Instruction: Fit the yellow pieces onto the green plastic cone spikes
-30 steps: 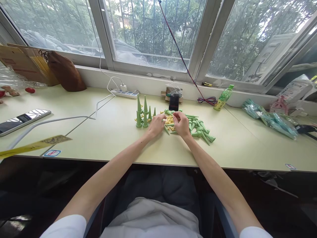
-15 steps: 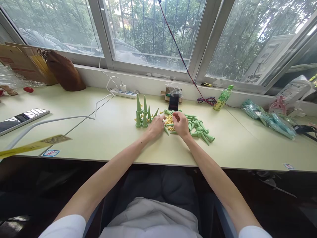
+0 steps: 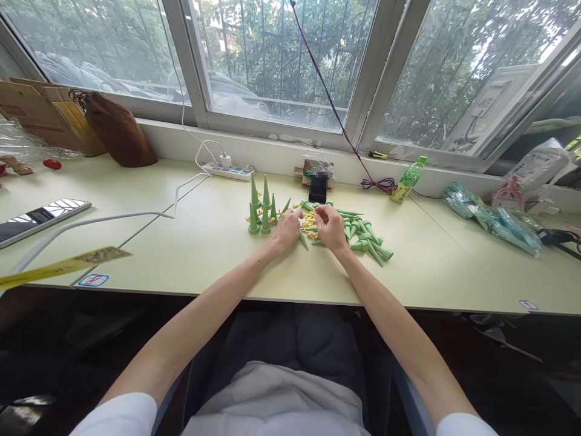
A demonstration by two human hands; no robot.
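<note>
My left hand (image 3: 287, 231) is closed around a green plant watering spike (image 3: 303, 240), whose pointed end sticks out beneath the fingers. Close by on the right, my right hand (image 3: 331, 229) makes a pinch, its fingertips hiding anything small between them. Small yellow pieces (image 3: 309, 219) lie heaped between and behind the two hands. To the left, several green spikes (image 3: 265, 219) stand upright with their points up. A loose pile of more green spikes (image 3: 367, 233) lies on its side right of my right hand.
On the pale table (image 3: 190, 254), a phone (image 3: 318, 188) leans against a small box at the back. A green bottle (image 3: 408, 180) stands at the back right, plastic bags (image 3: 494, 218) further right. A power strip (image 3: 229, 171), white cable (image 3: 122, 219) and tablet (image 3: 40, 219) are left.
My right hand has shifted very slightly left, toward my left hand. The spike tip under my left hand has also moved a touch left. Everything else stays put.
</note>
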